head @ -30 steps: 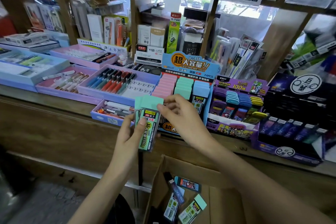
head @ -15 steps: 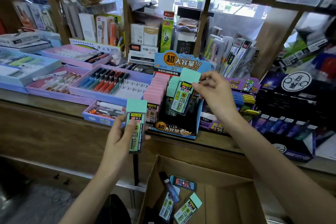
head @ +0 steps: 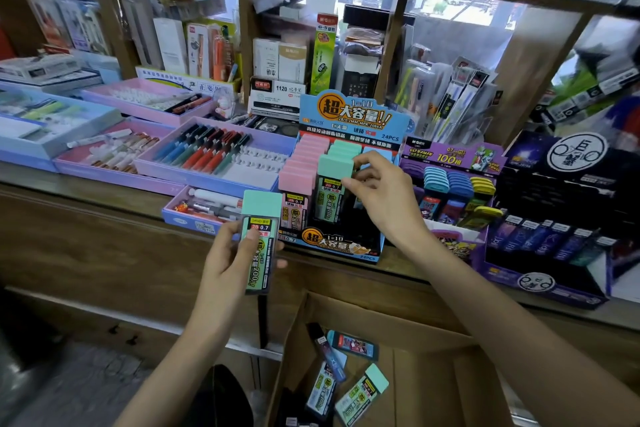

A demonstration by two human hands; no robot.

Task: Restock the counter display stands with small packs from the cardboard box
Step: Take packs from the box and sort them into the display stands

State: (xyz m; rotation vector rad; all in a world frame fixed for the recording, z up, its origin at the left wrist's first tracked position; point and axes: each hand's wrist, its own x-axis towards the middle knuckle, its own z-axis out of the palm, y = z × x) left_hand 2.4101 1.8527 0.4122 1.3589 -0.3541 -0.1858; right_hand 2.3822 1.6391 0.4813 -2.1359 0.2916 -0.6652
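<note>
A blue counter display stand (head: pixel 341 246) holds rows of pink, teal and blue capped packs. My right hand (head: pixel 377 191) pinches the cap of a teal pack (head: pixel 333 184) that stands in the stand's middle row, front slot. In front of the counter, my left hand (head: pixel 232 260) grips another teal pack (head: pixel 261 239) upright. Below, the open cardboard box (head: pixel 429 367) holds several loose packs, among them a teal one (head: pixel 362 395).
A purple stand (head: pixel 460 198) with coloured packs sits right of the blue stand, and a dark stand (head: pixel 540 253) is farther right. Pink and purple pen trays (head: pixel 214 156) fill the counter to the left. Shelves of stationery rise behind.
My right hand has carried one teal pack from my left hand up to the stand and lowered it into the middle row. My left hand keeps one pack.
</note>
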